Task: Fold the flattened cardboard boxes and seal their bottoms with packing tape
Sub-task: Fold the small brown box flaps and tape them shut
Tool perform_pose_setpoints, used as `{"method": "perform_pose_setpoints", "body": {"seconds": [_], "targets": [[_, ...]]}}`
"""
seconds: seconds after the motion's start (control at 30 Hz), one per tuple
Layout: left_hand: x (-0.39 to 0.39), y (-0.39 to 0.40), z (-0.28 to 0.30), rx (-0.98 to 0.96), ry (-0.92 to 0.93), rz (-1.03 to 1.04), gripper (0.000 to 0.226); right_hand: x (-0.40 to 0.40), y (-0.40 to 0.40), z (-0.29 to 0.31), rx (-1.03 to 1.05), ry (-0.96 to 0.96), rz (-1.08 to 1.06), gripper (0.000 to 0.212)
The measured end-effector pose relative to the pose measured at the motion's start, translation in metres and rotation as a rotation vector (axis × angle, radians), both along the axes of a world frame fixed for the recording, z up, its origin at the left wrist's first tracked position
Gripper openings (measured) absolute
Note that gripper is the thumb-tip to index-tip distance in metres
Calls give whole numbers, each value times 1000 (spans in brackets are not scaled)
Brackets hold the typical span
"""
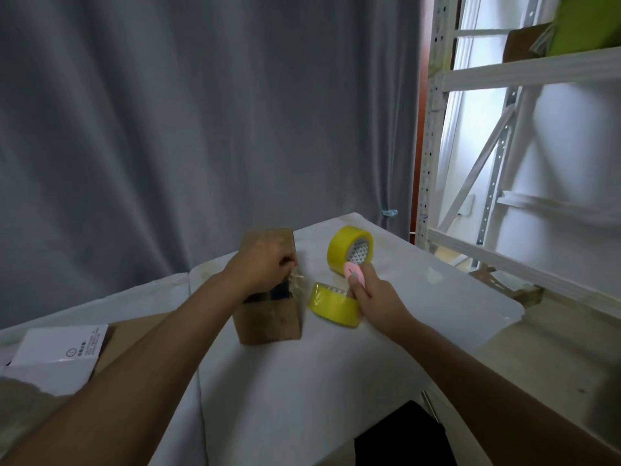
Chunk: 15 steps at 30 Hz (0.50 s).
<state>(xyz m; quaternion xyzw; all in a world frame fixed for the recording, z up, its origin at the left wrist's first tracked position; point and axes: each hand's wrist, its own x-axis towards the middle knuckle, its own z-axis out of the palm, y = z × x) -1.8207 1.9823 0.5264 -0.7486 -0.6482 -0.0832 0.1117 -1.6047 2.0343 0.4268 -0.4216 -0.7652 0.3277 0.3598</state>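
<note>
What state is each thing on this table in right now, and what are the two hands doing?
Cardboard box: folded up, standing on the table.
Left hand: on top of the box, pinching a clear tape strip.
Right hand: holds a pink cutter.
Near tape roll: lying flat beside the box.
Far tape roll: standing on edge.
White packet: lying flat at the left.

You're facing big grey curtain (pixel 168 129) across back, white-covered table (pixel 420 297) below it. White metal shelving (pixel 524 68) on your right, daylight coming through window (pixel 470 136) behind it.
</note>
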Motion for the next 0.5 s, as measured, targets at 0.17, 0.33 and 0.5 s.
{"method": "perform_pose_setpoints", "body": {"seconds": [0.17, 0.33, 0.5], "targets": [[5, 35, 5, -101, 98, -17, 33, 11, 22, 15, 123, 24, -76, 30], [34, 51, 16, -610, -90, -162, 41, 18, 30, 18, 184, 64, -74, 23], [53, 64, 13, -830, -109, -134, 52, 14, 32, 21, 245, 56, -62, 20]]}}
